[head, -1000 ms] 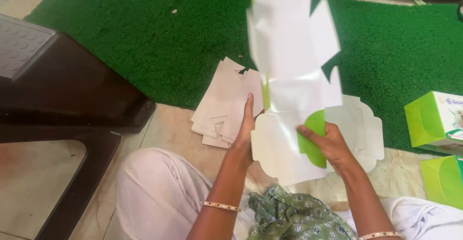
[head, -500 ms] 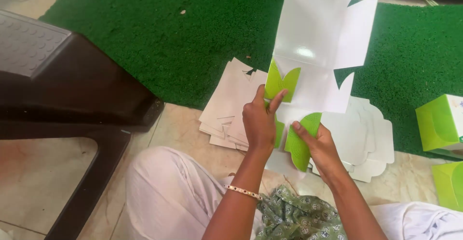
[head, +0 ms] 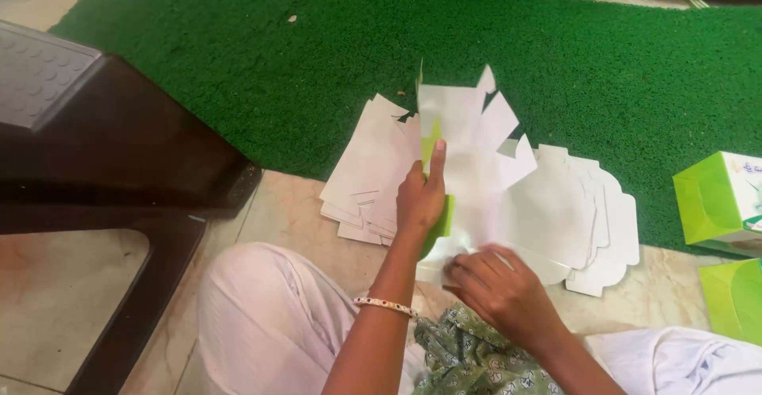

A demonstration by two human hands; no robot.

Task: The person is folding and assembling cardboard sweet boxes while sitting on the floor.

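My left hand [head: 421, 196] grips a flat die-cut carton blank [head: 464, 129], white on the side facing me and green on the other, holding it partly folded above the floor. My right hand [head: 496, 284] presses on the blank's lower flap near my lap, fingers curled on it. Under and around the blank lie two stacks of flat white carton blanks, one to the left [head: 369, 173] and one to the right [head: 583, 220], half on the green mat.
A green artificial-grass mat [head: 238, 69] covers the floor ahead. A dark brown plastic stool [head: 103, 149] stands at the left. Two assembled green and white boxes [head: 722, 200] sit at the right edge. Beige tile [head: 286, 212] lies under my knees.
The blank was held high and unfolded in front of me; now it is lowered and folded in on itself, with my right hand moved down onto its lower flap.
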